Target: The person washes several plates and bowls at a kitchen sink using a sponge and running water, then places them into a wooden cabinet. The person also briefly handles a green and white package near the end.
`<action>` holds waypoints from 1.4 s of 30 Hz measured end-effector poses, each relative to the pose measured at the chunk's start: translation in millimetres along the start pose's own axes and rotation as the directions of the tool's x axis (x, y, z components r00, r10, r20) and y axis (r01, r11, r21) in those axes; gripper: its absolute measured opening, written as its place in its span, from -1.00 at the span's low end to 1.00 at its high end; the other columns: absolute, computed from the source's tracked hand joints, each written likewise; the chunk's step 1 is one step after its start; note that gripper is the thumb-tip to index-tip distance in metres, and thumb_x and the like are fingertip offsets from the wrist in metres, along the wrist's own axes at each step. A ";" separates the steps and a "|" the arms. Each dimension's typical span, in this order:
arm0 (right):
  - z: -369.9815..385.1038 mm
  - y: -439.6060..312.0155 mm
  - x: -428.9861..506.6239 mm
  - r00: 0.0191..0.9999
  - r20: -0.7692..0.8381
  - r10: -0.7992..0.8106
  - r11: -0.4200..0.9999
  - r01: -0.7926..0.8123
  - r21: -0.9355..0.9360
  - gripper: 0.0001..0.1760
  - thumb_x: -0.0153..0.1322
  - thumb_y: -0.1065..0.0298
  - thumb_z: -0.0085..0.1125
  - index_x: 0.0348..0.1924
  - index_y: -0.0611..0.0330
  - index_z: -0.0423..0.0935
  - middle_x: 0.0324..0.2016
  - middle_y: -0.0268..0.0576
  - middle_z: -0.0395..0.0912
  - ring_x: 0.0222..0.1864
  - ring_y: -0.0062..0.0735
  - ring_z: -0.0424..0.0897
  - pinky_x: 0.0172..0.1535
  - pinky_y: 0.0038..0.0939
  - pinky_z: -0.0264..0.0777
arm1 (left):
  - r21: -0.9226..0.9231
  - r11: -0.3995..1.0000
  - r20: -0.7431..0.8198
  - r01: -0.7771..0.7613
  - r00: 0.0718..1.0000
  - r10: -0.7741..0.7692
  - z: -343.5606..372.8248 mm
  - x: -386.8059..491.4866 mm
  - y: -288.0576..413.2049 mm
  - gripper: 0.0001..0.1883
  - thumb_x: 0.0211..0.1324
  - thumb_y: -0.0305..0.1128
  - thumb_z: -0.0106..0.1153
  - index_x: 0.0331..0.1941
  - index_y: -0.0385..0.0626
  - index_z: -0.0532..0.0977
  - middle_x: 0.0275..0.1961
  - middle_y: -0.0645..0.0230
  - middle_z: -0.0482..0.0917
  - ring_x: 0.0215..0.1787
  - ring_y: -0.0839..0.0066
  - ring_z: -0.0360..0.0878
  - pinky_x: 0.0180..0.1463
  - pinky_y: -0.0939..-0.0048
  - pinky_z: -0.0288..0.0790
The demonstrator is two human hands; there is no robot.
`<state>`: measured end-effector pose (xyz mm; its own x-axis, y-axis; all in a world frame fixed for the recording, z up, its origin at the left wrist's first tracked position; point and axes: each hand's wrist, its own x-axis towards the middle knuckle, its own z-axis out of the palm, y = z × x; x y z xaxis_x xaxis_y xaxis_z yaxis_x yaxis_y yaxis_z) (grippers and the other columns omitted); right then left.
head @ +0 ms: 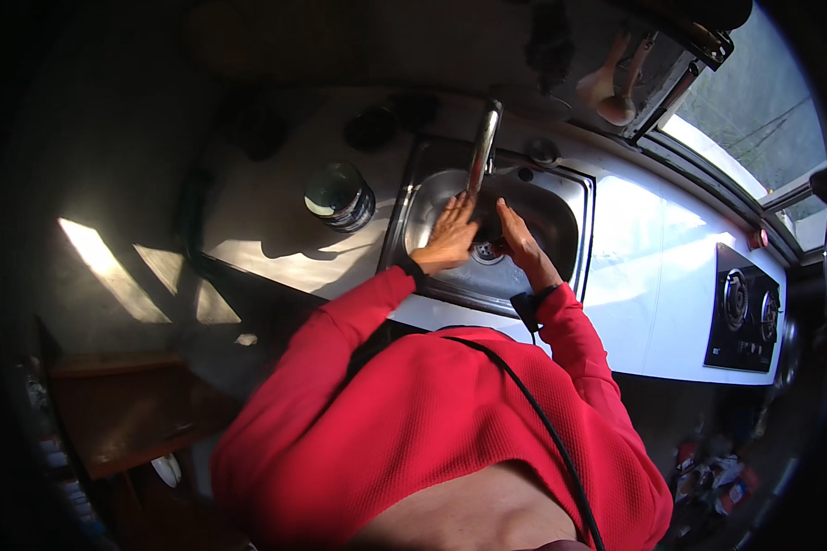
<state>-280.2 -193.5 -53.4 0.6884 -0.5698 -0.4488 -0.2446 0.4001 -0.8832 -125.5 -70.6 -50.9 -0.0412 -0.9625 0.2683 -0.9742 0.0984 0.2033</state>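
Note:
Both hands are over a stainless steel sink (427, 289) set into a white counter. My left hand (449, 237) is just below the spout of a chrome faucet (484, 141), its fingers stretched towards the spout and nothing in its grasp. Across a small gap, my right hand (520, 237) is held with its edge up and fingers extended; it grips nothing that I can see, though its palm side is partly hidden. Between the hands, the drain strainer (484, 253) shows at the bottom of the basin. Whether water runs is not clear.
Left of the sink, a glass jar (341, 198) stands on the counter. A black gas hob (744, 310) is at the right end. Ladles (618, 103) hang near the window (751, 96). A wooden table (131, 413) is at lower left. A black cable (541, 413) crosses my red top.

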 end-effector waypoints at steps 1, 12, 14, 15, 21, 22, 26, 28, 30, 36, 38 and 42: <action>3.2 -1.4 2.3 0.999 0.028 -0.022 0.999 0.021 0.037 -0.23 0.54 -0.37 -0.16 0.32 0.08 0.35 -0.19 -0.20 0.51 -0.49 -0.38 0.51 -0.55 -0.38 0.47 | -0.170 0.985 0.047 -0.037 0.998 0.045 1.3 4.5 3.4 -0.65 -0.08 -0.51 0.21 -0.10 -0.24 0.60 0.23 -0.04 0.49 0.35 0.08 0.39 0.48 0.04 0.13; 48.2 0.1 0.9 0.822 0.241 -0.517 0.263 0.420 -0.868 -0.25 0.58 -0.20 -0.19 0.41 0.21 0.24 0.42 0.12 0.20 0.47 0.14 0.13 0.48 -0.02 -0.01 | -0.937 -0.337 0.207 0.097 0.928 -0.309 40.4 -7.8 -17.6 -0.64 0.11 -0.33 0.39 -0.05 -0.19 0.55 -0.16 0.45 0.65 -0.13 0.60 0.62 -0.01 0.49 0.54; 59.3 0.9 -7.3 0.775 0.359 -0.520 0.133 0.489 -0.862 -0.29 0.59 -0.16 -0.18 0.41 0.18 0.27 0.43 0.00 0.22 0.49 0.03 0.11 0.49 0.03 -0.05 | -0.874 -0.486 0.210 0.018 0.915 -0.344 46.9 -14.7 -22.1 -0.39 0.13 -0.22 0.34 0.22 -0.17 0.36 -0.11 0.43 0.65 -0.20 0.51 0.68 -0.11 0.49 0.57; 60.1 -2.5 -8.5 0.767 0.380 -0.517 0.126 0.508 -0.852 -0.31 0.59 -0.15 -0.17 0.40 0.17 0.28 0.43 -0.04 0.22 0.50 -0.02 0.09 0.49 0.05 -0.07 | -0.828 -0.561 0.244 -0.008 0.895 -0.374 47.3 -22.0 -21.5 -0.55 0.19 -0.35 0.23 0.15 -0.18 0.43 -0.12 0.41 0.66 -0.09 0.50 0.67 -0.04 0.45 0.59; 25.2 -36.0 26.9 0.912 0.180 -0.369 0.684 0.398 -0.612 -0.49 0.54 -0.02 -0.01 0.03 0.29 0.56 -0.06 0.12 0.62 0.02 0.07 0.59 0.11 -0.17 0.43 | -0.886 -0.349 0.381 0.307 0.909 -0.169 24.9 -24.8 -29.5 -0.75 0.34 -0.41 0.18 0.06 -0.14 0.55 -0.03 0.37 0.68 -0.02 0.48 0.66 0.10 0.41 0.52; 16.6 -36.3 35.1 0.919 0.189 -0.345 0.826 0.393 -0.404 -0.49 0.56 -0.02 -0.03 -0.01 0.32 0.58 -0.08 0.06 0.65 -0.03 -0.05 0.62 0.06 -0.21 0.46 | -0.867 -0.431 0.357 0.251 0.915 -0.186 21.8 -24.0 -27.5 -0.72 0.33 -0.38 0.20 0.08 -0.14 0.54 -0.01 0.36 0.68 0.01 0.47 0.65 0.14 0.38 0.50; 6.7 -6.8 46.0 0.994 0.082 0.067 0.903 -0.095 0.420 -0.49 0.59 -0.08 -0.08 0.05 0.18 0.59 -0.05 -0.16 0.66 -0.06 -0.34 0.67 0.00 -0.32 0.54 | -0.734 -0.675 0.360 0.076 0.886 -0.292 19.1 -11.7 -16.2 -0.64 0.32 -0.31 0.25 0.15 -0.12 0.52 0.05 0.36 0.68 0.10 0.43 0.62 0.27 0.29 0.41; 18.8 12.2 46.7 0.994 -0.012 0.111 0.789 -0.081 0.609 -0.43 0.59 -0.14 -0.11 0.16 0.17 0.51 0.01 -0.16 0.64 0.00 -0.24 0.65 0.10 -0.18 0.53 | -0.671 -0.741 0.378 -0.019 0.851 -0.364 25.3 -2.3 -7.7 -0.65 0.30 -0.34 0.28 0.13 -0.10 0.54 0.07 0.38 0.68 0.12 0.42 0.61 0.32 0.27 0.36; 31.6 26.7 42.5 0.991 0.071 0.117 0.671 -0.132 0.730 -0.33 0.61 -0.23 -0.22 0.27 0.16 0.40 0.22 -0.07 0.46 0.22 -0.06 0.48 0.25 -0.04 0.38 | -0.748 -0.654 0.309 -0.115 0.811 -0.496 35.4 7.2 1.6 -0.70 0.28 -0.35 0.30 0.07 -0.09 0.58 0.02 0.39 0.69 0.06 0.47 0.64 0.23 0.32 0.42; 35.3 14.5 38.2 0.911 0.375 0.172 0.484 -0.409 0.773 -0.19 0.59 -0.31 -0.26 0.31 0.32 0.26 0.15 0.12 0.41 0.19 0.02 0.44 0.39 0.05 0.18 | -0.973 0.076 0.119 0.218 0.755 -0.645 60.9 7.3 -12.8 -0.81 0.20 -0.35 0.35 -0.20 -0.23 0.66 -0.33 0.45 0.71 -0.30 0.70 0.59 -0.18 0.49 0.48; 29.8 5.6 36.4 0.852 0.430 0.297 0.361 -0.518 0.776 -0.18 0.59 -0.29 -0.23 0.26 0.42 0.27 0.07 0.12 0.44 0.15 0.02 0.47 0.39 0.06 0.18 | -0.933 0.187 0.134 0.308 0.777 -0.615 67.5 2.9 -22.2 -0.80 0.16 -0.40 0.37 -0.17 -0.22 0.66 -0.30 0.51 0.70 -0.29 0.70 0.57 -0.14 0.54 0.48; 27.9 -3.4 23.7 0.785 0.520 0.335 0.410 -0.619 0.670 -0.27 0.59 -0.18 -0.15 0.15 0.47 0.39 -0.07 0.10 0.53 0.02 -0.04 0.56 0.32 0.00 0.30 | -0.864 0.438 -0.054 0.249 0.818 -0.572 68.4 -3.9 -27.2 -0.77 0.13 -0.41 0.39 -0.21 -0.29 0.60 -0.35 0.33 0.70 -0.32 0.62 0.58 -0.16 0.46 0.49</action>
<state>-244.0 -188.3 -57.2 0.8140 0.0602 -0.5778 -0.0690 0.9976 0.0066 -114.0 -86.8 -121.9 0.5355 -0.8303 0.1542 -0.2447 0.0222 0.9693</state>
